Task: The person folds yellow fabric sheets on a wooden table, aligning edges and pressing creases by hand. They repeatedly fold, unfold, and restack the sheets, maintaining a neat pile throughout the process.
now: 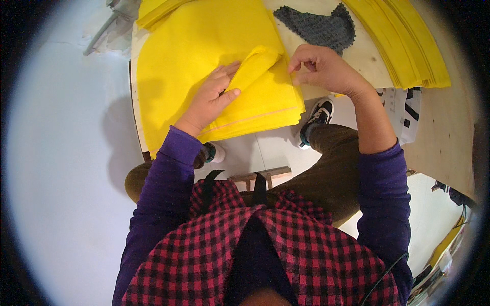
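A stack of yellow cloth pieces (173,66) lies on the wooden table, its near edge marked by a thin pinkish line. My left hand (209,94) rests open on the stack, thumb apart from the fingers. The fingers reach beside a folded-over flap of the top cloth (260,64), and the flap partly hides their tips. Just off the stack's right edge, my right hand (329,69) is raised with thumb and forefinger brought together in a pinch. Whatever is between those fingertips, if anything, is too small to make out.
Beyond my right hand lies a dark grey, zigzag-edged fabric piece (324,28). Another pile of yellow cloth strips (403,41) curves along the table's right side. My shoes (320,113) and a wooden bar (265,176) show below the table edge.
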Tool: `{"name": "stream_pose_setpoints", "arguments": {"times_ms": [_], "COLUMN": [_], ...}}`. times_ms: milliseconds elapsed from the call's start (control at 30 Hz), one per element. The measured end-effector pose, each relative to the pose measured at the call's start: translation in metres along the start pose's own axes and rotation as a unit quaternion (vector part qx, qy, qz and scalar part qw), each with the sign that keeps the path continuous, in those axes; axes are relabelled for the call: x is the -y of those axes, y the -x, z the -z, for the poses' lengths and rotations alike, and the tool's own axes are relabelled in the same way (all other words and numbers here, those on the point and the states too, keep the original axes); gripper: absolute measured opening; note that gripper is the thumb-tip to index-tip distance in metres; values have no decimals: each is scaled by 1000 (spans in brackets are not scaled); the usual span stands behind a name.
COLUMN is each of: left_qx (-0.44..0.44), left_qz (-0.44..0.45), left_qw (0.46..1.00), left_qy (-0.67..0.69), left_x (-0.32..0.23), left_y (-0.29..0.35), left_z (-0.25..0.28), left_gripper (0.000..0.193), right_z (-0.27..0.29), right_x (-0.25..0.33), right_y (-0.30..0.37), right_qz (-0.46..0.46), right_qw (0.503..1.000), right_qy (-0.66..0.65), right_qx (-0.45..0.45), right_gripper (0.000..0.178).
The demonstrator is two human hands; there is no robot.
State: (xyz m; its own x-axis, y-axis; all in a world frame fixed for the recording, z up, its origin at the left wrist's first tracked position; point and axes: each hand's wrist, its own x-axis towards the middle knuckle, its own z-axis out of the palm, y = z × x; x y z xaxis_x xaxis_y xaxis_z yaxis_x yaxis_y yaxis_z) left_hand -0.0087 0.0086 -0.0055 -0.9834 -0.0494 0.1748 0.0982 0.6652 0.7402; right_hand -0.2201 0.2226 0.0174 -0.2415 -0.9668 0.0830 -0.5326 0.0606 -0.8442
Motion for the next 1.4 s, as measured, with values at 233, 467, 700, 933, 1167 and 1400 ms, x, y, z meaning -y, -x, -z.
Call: {"name": "stream_pose_setpoints", "arguments": {"times_ms": [233,467,700,933,1167,1400], "left_qx": [3,-2,17,40,41,36], "left_qz": [7,-3,-12,-16,-36,-31], "left_qw": [1000,1000,1000,999,998,998], "left_qy": [-5,-12,-20,-18,-36,-40], "left_x": [-3,-1,-1,-6,-8,-5], "left_y": [-1,-1,-2,-4,-3,-3], "left_z": [1,0,3,6,7,5], "left_gripper": [36,37,43,54,60,60], "right_z": [-22,-25,-19,-14,-13,-13], "right_x": [-7,-8,-1,8,13,15], "right_y": [-2,-6,-13,-20,-24,-23], "right_qz": [17,7,43,76,55,43], "right_qw": [999,1000,997,994,997,996], "right_qy": [9,22,61,76,59,83], "right_qx": [34,21,8,0,-6,-7], "right_gripper": [18,9,10,14,16,16]}}
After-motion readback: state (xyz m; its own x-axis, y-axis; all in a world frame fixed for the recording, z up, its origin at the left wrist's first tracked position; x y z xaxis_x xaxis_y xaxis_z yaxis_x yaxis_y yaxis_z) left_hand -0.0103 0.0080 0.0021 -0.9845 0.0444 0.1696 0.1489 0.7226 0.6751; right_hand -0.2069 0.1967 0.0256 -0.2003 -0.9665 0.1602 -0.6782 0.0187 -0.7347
